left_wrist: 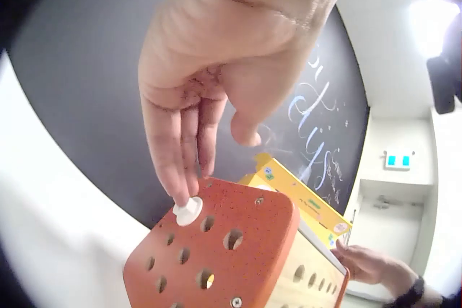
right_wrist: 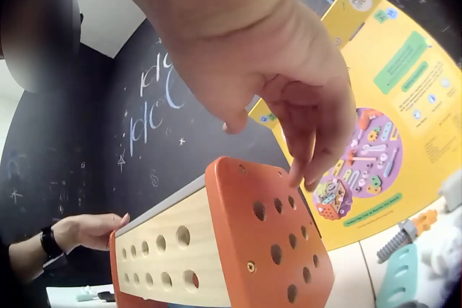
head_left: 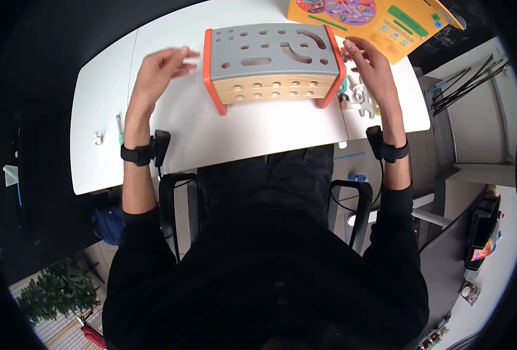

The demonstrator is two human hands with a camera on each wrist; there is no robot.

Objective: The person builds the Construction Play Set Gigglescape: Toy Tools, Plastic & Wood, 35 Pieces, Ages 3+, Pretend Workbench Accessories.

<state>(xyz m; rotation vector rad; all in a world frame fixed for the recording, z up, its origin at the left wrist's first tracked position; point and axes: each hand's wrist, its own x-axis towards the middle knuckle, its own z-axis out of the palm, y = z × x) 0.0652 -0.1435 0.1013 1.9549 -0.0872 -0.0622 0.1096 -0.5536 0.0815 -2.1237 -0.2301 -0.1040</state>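
Observation:
A toy workbench (head_left: 270, 55) stands on the white table, with a grey slotted top, pale wooden sides and orange-red end panels. My left hand (head_left: 158, 79) is beside its left end, fingers nearly straight and thumb apart. In the left wrist view, its fingertips are right at a white round-headed piece (left_wrist: 188, 211) on the orange-red end panel (left_wrist: 216, 250). My right hand (head_left: 375, 73) is by the other end, fingers loosely bent. The right wrist view has its fingertips close to the upper back edge of the right end panel (right_wrist: 271, 228), with nothing visible in the grasp.
Behind the workbench stands a yellow printed box (head_left: 381, 26). To the right lie loose toy parts, among them a grey wrench (head_left: 366, 107), a grey bolt (right_wrist: 395, 241) and a teal strip (right_wrist: 398, 279). A screwdriver (head_left: 119, 127) and a small white piece (head_left: 98, 138) lie at the left.

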